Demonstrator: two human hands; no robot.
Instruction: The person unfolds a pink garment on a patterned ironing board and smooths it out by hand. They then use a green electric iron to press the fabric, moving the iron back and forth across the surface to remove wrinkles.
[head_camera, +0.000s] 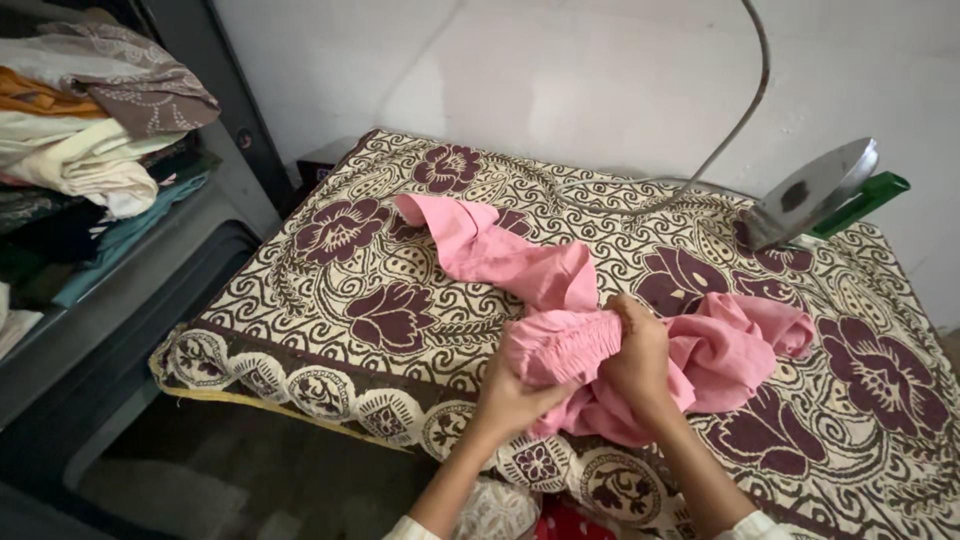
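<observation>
Hands bunch the pink garment (560, 300): left hand (510, 385) and right hand (635, 355) fingers clamp its gathered waistband above the patterned table (330, 330).

Both hands grip the gathered waistband of a pink garment (560, 345): the left hand (512, 395) cups it from below, the right hand (635, 355) clutches it from above. Beneath them lies a floral cloth (340, 330). Beyond the right hand, an iron (815, 190) stands tilted.
</observation>
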